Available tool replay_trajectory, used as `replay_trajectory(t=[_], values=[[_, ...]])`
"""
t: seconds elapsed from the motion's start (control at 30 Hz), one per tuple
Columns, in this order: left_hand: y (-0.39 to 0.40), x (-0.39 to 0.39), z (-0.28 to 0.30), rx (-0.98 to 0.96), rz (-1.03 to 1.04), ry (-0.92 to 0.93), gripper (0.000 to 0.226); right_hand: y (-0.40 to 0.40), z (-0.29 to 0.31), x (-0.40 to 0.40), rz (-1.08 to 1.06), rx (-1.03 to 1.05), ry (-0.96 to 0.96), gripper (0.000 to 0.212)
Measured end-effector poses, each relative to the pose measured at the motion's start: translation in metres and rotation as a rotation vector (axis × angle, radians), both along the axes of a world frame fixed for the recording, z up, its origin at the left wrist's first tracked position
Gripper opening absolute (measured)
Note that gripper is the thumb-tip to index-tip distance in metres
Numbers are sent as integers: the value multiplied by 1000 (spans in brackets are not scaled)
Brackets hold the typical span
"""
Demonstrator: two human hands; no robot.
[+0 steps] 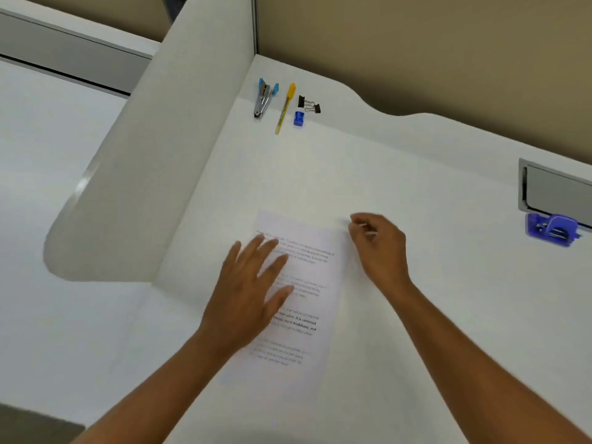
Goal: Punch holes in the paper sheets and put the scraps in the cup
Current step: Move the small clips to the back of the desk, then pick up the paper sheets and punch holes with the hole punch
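Observation:
A printed paper sheet (pixel 301 302) lies on the white desk (pixel 416 315) in front of me. My left hand (pixel 250 290) rests flat on its left half, fingers spread. My right hand (pixel 378 248) is at the sheet's upper right corner, fingers curled and pinched together; whether it grips the paper edge is blurred. A blue hole punch (pixel 552 229) sits at the far right of the desk, well away from both hands. No cup is in view.
At the back of the desk lie a blue-handled stapler (pixel 264 97), a yellow pen (pixel 284 108), a blue sharpener (pixel 298 118) and black binder clips (pixel 309 104). A white divider panel (pixel 153 161) stands to the left. A metal cable hatch (pixel 557 190) is at right.

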State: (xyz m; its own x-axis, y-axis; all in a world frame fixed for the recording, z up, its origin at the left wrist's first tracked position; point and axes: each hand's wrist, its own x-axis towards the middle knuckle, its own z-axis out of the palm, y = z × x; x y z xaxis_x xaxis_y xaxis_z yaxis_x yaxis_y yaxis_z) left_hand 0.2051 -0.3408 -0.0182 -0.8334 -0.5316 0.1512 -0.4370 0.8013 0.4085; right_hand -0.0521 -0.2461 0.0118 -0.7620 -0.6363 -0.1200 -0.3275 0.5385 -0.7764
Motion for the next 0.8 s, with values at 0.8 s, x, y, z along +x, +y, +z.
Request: replay_trajectory(t=[0.8], values=[[70,36,-33,-32,-204,-335,89,-5,15,33,313,568,175,74]])
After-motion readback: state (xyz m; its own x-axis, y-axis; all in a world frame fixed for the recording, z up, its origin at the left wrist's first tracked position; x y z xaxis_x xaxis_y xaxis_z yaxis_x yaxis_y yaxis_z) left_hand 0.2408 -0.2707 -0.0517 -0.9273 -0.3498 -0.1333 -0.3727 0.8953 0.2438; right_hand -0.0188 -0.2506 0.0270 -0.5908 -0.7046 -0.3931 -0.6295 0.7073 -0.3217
